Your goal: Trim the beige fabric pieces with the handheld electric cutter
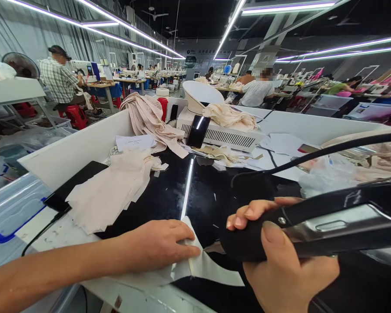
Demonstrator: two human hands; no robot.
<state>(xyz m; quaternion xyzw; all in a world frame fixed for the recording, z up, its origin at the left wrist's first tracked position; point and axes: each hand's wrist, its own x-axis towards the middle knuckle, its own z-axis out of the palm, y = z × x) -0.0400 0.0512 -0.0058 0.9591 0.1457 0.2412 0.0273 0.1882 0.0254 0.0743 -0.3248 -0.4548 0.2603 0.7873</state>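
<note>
My left hand [156,245] lies flat on a small pale fabric piece [211,269] at the front of the glossy black worktop [169,195], fingers pressing its folded edge. My right hand [280,269] grips a black padded handle of a dark hand tool [329,226] with a metal body, held just right of the fabric; its tip hovers over the piece. A black cable [313,154] curves up from the tool toward the right.
A stack of beige fabric pieces [111,191] and a black phone [71,184] lie at left. A white machine box [221,134] with cloth on it stands behind. White partition walls [71,152] edge the table. Other workers sit at benches far back.
</note>
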